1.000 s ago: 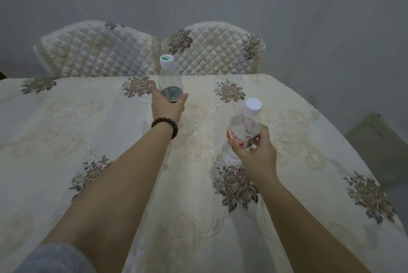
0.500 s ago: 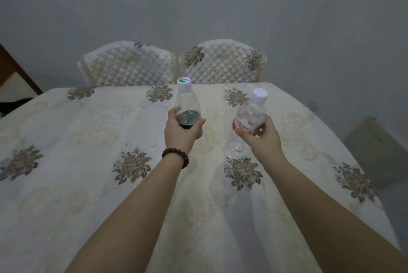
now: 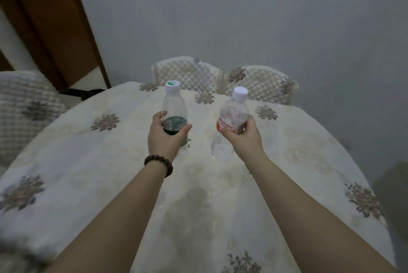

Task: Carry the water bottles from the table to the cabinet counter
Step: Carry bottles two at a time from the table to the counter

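Observation:
My left hand [image 3: 164, 138], with a bead bracelet on the wrist, is closed around a clear water bottle with a green label [image 3: 174, 111] and a white cap. It stands upright in the grip, lifted above the table [image 3: 88, 162]. My right hand [image 3: 245, 138] grips a second clear water bottle with a red label [image 3: 231, 118] and a white cap, tilted slightly to the right and also held off the cloth. The two bottles are side by side, apart from each other, over the middle of the table.
The table wears a cream floral cloth. Two quilted chairs [image 3: 220, 78] stand at its far side against the grey wall, and another chair [image 3: 24, 104] stands at the left. A brown wooden door frame [image 3: 55, 29] rises at the back left.
Both hands have lifted their bottles off the table and drawn them nearer. The view has swung up and left, bringing the door frame and left chair into sight.

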Demonstrator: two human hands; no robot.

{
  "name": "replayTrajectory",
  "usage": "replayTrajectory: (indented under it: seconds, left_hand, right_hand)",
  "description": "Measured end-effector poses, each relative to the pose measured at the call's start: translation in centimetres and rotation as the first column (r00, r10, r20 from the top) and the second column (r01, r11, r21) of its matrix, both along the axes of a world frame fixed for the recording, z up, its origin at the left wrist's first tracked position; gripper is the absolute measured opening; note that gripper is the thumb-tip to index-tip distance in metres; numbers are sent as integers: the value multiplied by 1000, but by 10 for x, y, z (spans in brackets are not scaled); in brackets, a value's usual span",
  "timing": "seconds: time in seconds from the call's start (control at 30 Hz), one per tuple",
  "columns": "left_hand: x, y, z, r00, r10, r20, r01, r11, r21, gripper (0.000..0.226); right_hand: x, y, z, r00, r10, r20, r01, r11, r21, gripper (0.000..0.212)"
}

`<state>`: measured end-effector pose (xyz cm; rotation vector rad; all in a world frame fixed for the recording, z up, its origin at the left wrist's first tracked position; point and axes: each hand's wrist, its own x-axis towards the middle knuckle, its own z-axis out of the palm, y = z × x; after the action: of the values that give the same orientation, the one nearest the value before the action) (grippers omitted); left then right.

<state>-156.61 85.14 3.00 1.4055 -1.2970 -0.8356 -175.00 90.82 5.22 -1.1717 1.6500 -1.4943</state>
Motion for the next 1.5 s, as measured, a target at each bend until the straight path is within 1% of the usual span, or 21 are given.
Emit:
replayTrajectory:
  seconds: [0.13, 0.27, 0.37, 0.53, 0.63, 0.77, 0.87, 1.03, 1.2, 1.37, 1.5]
  left_hand:
    - [50, 44, 6, 988, 152, 5, -152, 988, -10, 71]
    - [101, 95, 14, 958, 284, 26, -283, 958, -53, 63]
    - [142, 134, 20, 915, 402, 27, -399, 915, -62, 70]
    - [218, 196, 29, 807, 591, 23, -588, 806, -65, 70]
    - [265, 231, 32, 735, 678, 16, -676, 734, -69, 72]
    - [325, 276, 32, 614, 789, 0, -788, 613, -52, 72]
    - [368, 311, 27, 533, 846, -4, -845, 533, -40, 73]
    - [443, 367, 13, 404, 915, -1, -915, 404, -5, 72]
    - [537, 416, -8, 307, 951, 31, -952, 307, 5, 75]
    - [629, 457, -23, 238, 970, 46, -971, 236, 31, 78]
    - [690, 481, -29, 206, 977, 58, -978, 203, 48, 78]
  right_hand:
    - [52, 12, 5, 986, 169, 13, -168, 985, -25, 51]
    - [105, 33, 12, 948, 320, 8, -319, 946, -51, 50]
    - [148, 50, 18, 899, 438, 21, -436, 898, -62, 52]
    - [228, 78, 26, 792, 609, 31, -606, 791, -81, 53]
    - [279, 93, 31, 713, 701, 19, -697, 711, -90, 46]
    - [351, 115, 36, 605, 796, 25, -791, 604, -98, 46]
    - [408, 132, 36, 517, 855, 31, -851, 518, -89, 49]
    - [506, 167, 27, 385, 923, 3, -921, 385, -62, 45]
    - [615, 199, 4, 279, 960, -11, -960, 279, 7, 47]
    - [721, 234, -15, 209, 978, -22, -977, 210, 48, 45]
    - [790, 252, -27, 180, 984, -8, -981, 180, 73, 43]
